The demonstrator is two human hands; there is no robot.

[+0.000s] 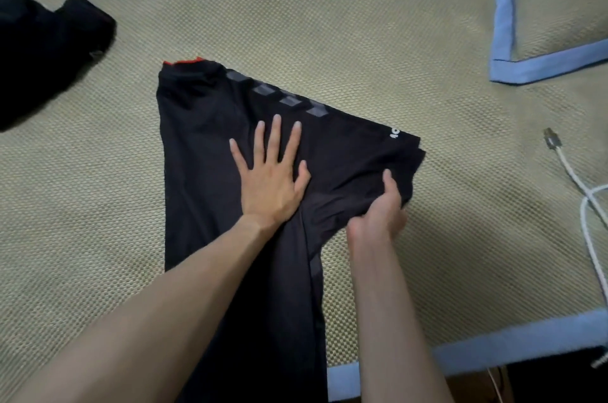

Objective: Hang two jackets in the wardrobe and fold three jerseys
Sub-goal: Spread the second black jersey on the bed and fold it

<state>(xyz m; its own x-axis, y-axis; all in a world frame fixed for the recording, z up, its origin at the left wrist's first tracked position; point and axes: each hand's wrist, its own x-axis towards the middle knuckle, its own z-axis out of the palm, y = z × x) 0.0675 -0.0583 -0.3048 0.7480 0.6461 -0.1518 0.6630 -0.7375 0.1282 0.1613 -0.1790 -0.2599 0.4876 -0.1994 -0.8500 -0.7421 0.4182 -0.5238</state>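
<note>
Black jersey (pixel 210 146) lies mid-mat, one side folded in. My left hand (pixel 273 178) presses it flat, fingers spread; my right hand (pixel 378 208) has its grip bunched on the sleeve. Dark garment (pixel 42 50) waits at 10 o'clock; cable (pixel 579 192) at 3. Fold half done.

Two bare forearms reach in from the bottom edge, no sleeves, watch or rings visible; left hand (pixel 270 177) and right hand (pixel 378 208) are both ungloved, with short, unpainted fingernails.
</note>
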